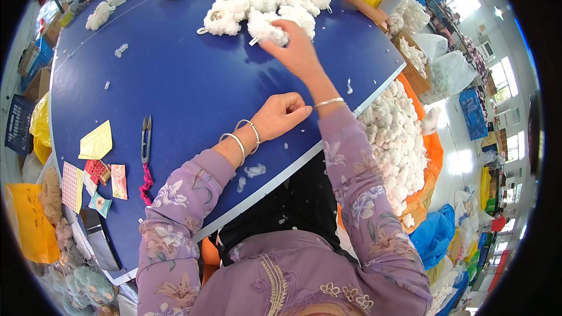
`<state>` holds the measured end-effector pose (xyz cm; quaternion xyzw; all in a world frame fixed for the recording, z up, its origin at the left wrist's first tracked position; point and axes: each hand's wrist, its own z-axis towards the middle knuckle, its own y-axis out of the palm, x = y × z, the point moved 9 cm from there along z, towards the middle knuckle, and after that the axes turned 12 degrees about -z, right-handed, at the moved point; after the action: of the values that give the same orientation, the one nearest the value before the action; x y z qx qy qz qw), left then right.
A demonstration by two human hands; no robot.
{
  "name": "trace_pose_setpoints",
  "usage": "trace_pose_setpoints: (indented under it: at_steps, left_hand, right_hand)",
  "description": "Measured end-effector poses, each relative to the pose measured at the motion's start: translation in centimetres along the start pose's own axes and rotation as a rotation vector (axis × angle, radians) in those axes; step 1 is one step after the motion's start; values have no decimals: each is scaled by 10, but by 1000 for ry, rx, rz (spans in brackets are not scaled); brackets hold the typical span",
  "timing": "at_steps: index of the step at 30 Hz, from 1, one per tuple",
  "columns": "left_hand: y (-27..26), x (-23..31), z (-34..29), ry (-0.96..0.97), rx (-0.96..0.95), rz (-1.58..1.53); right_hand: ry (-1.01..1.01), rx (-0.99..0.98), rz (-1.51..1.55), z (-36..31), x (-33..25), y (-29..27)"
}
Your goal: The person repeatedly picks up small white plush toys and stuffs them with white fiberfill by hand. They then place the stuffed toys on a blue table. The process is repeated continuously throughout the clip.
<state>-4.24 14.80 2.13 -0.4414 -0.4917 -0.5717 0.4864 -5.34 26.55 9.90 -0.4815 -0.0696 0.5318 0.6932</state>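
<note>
Fluffy white plush piece (270, 28) lies at the far side of the blue table (175, 76), at the near edge of a heap of the same; our right hand (295, 50) has its fingers curled over it. It looks light, soft and easily squashed, so we judge a gentle pinch on its body best. Our left hand (283, 114) rests nearer, fingers pinched together, on what we cannot tell.

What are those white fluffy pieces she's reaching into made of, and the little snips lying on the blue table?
The white fluffy pieces look like soft plush or pile fabric: matte, shaggy and curly, shedding loose tufts on the blue table. The right hand grips one. The snips look like dark metal blades, dull rather than shiny, with a pink cord tied on, probably yarn. The table top seems smooth laminate or painted board.
</note>
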Motion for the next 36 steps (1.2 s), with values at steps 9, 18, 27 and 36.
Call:
trace_pose_setpoints:
  at_steps: [9,18,27,36]
  left_hand:
    - [-59,2,0,238,512,-77]
    - [-133,27,-6,308,795,102]
    - [-174,40,8,268,796,536]
    - [-186,37,22,220,653,333]
  right_hand:
    - [182,176,-383,-17,44,38]
    - [136,214,-137,-5,52,48]
    - [104,-290,470,-21,7,55]
    - [217,-456,471,-25,18,71]
